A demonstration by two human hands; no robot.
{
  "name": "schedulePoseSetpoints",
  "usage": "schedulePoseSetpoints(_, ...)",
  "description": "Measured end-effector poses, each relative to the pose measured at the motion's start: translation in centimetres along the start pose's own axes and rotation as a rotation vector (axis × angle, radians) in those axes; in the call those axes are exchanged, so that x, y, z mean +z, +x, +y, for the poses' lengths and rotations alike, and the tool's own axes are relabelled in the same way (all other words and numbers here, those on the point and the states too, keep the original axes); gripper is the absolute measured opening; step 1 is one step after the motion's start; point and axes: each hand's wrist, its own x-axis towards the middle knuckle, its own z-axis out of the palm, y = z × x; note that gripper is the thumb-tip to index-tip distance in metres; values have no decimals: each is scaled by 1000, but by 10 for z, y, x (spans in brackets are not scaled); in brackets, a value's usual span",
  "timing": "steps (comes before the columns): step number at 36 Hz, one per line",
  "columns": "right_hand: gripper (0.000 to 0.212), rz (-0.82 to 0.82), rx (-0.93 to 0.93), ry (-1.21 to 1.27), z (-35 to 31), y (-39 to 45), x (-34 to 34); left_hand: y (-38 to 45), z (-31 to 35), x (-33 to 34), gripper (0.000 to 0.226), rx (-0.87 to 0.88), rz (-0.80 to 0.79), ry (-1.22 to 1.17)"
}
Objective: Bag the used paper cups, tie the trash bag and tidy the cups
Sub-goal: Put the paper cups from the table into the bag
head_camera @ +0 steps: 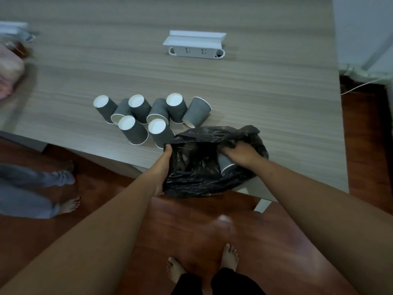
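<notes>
Here, the right hand (240,155) holds a ribbed grey cup (225,165) in the crinkled black bag (197,175).

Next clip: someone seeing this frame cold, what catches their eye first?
First the black trash bag at the table's near edge, held open by both hands: the left hand grips its left rim and the right hand pushes a grey paper cup inside. Just behind it, a cluster of grey cups lies on the wooden table, with a white power strip farther back.

no readable text, labels or numbers
</notes>
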Motion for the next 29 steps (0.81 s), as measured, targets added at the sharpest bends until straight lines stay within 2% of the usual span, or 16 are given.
schedulePoseSetpoints(2,51,-2,62,-38,1,4,2,2,-4,-4,84,1,14,-18)
schedulePoseSetpoints(5,44,2,167,71,-2,5,0,5,-7,-8,85,1,12,-28)
schedulePoseSetpoints(7,44,7,140,135,-8,3,-4,9,-8,-11,85,-4,27,-22)
schedulePoseSetpoints(14,52,-178,18,179,-16,-1,-20,13,-5,-17,75,0,10,47)
schedulePoseSetpoints(17,46,-234,-26,53,-24,1,-32,15,0,-21,79,18,3,21)
schedulePoseSetpoints(21,43,-222,2,-187,-25,5,-48,20,5,-25,86,25,34,-7)
schedulePoseSetpoints(24,56,-148,49,-188,-21,12,-54,24,4,-27,87,22,55,7)
schedulePoseSetpoints(29,58,-131,169,-86,-11,18,-58,26,1,-26,83,-17,75,48)
